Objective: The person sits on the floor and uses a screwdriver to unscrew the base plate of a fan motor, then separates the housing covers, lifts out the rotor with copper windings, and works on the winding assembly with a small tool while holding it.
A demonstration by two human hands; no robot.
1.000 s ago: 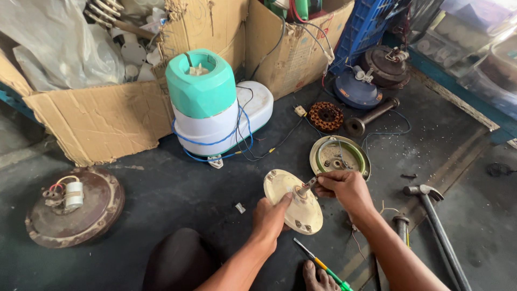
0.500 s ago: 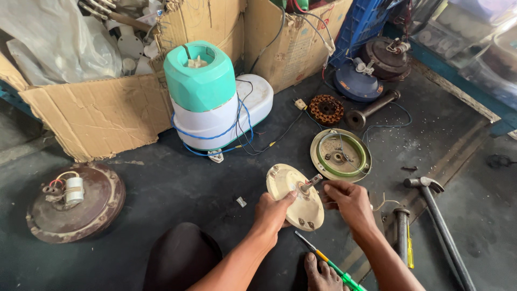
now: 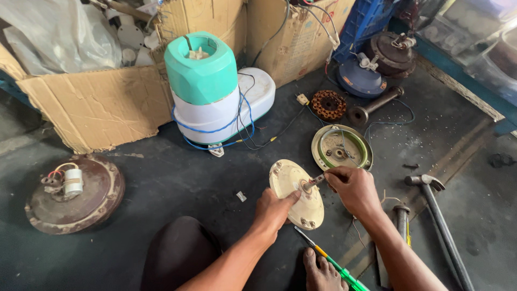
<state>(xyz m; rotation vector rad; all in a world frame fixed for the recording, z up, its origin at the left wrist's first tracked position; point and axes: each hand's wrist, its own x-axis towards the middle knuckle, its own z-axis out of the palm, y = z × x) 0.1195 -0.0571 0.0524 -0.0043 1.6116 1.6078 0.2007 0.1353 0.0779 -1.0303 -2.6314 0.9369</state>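
The cream disc (image 3: 297,194) was steadied at its near edge by the left hand (image 3: 272,211). Its short shaft (image 3: 315,180), pointing right, was pinched in the closed fingers of the right hand (image 3: 353,189).

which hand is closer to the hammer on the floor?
Right. The right hand pinches the shaft of the cream round cover, with the hammer lying just off to its right. The left hand grips the cover's near edge, farther from the hammer.
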